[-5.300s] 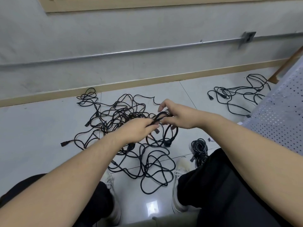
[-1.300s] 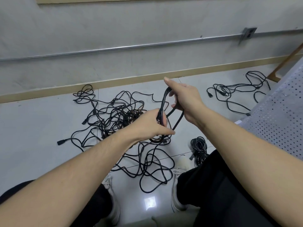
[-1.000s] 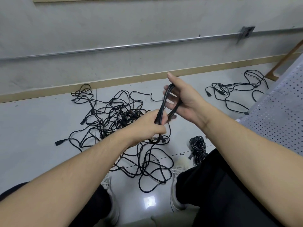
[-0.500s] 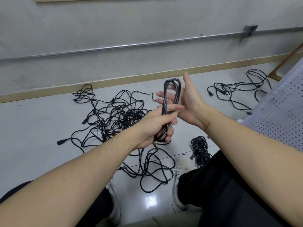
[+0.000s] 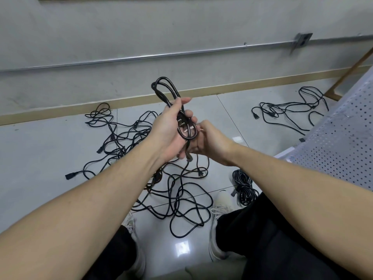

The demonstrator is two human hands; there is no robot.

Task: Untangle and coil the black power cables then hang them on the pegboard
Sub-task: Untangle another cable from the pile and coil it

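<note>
Power cable coil (image 5: 171, 102) | now gripped upright in left hand (image 5: 171, 126), handed over from right 0.5 s ago | right hand (image 5: 207, 140) below, fingers curled at trailing end, grip unclear | coiling nearly finished; floor tangle (image 5: 141, 158) remains.

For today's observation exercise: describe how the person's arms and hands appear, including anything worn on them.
Both forearms are bare up to the frame edge, with no sleeves in view. The left hand and right hand wear no gloves, and no rings, watch or wristbands show. Fingernails look short and plain. Nothing is marked or taped on either arm.
</note>
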